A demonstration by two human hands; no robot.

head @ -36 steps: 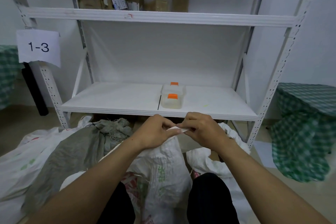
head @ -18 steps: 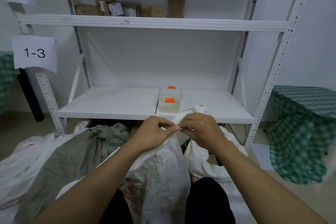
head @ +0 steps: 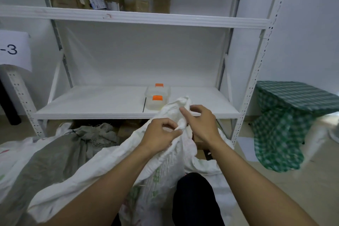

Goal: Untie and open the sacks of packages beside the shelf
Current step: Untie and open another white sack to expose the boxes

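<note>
Fabric first, head view, the only one: the white sack (head: 165,161) is woven plastic, so prob light in itself, floppy and a bit slick, w/ no stiffness to keep a shape. Its weight depends on the packages inside, which don't show. It lies on the floor just in front of the shelf (head: 91,101), w/ its mouth end raised toward the front edge of the lower board. The bunched neck (head: 183,101) stands crumpled, about level w/ that edge. No cord or knot shows; it may be hidden in folds or under fingers.

The left hand (head: 161,132) pinches a fold of the neck btw thumb and fingertips. The right hand (head: 201,123) is just beside it, index finger straight and laid on the neck, other fingers loosely bent. Its thumb is behind cloth, so can't tell if it grips.

Best hold, I judge, is the neck itself, close under the bunch, one hand each side, then pull apart. The cloth is tough but slips, so pinch folds, not flat faces. Contents unknown, so no yanking.

Also in front of the shelf, toward its left post, a grey sack (head: 55,156) lies slumped. On the lower board sit two clear boxes (head: 156,100) w/ orange latches.
</note>
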